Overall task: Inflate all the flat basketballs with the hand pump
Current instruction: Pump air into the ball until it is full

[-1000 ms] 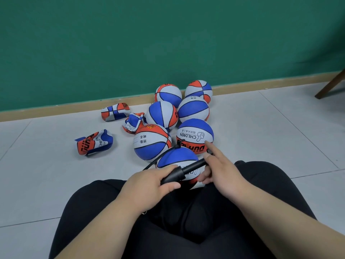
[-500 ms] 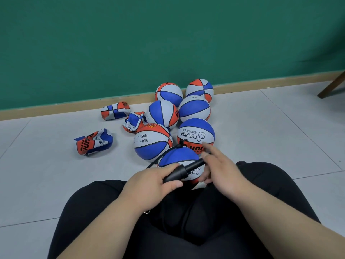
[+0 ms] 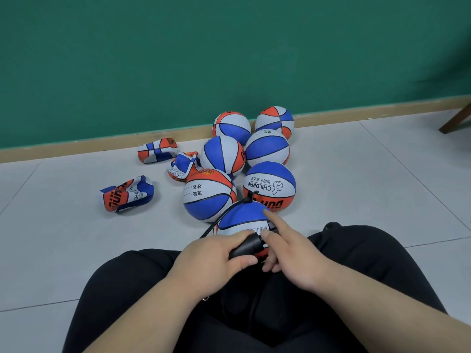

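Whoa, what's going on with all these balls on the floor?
A seated person has a black hand pump hooked by a hose to the basketball at their knees. The left hand grips the pump's barrel and the right hand holds its other end. Six round balls sit behind, and three flat basketballs lie off to the left, not yet inflated.

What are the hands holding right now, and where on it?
Left hand grips the black pump round its barrel. Right hand holds the pump's other end, index finger straight.
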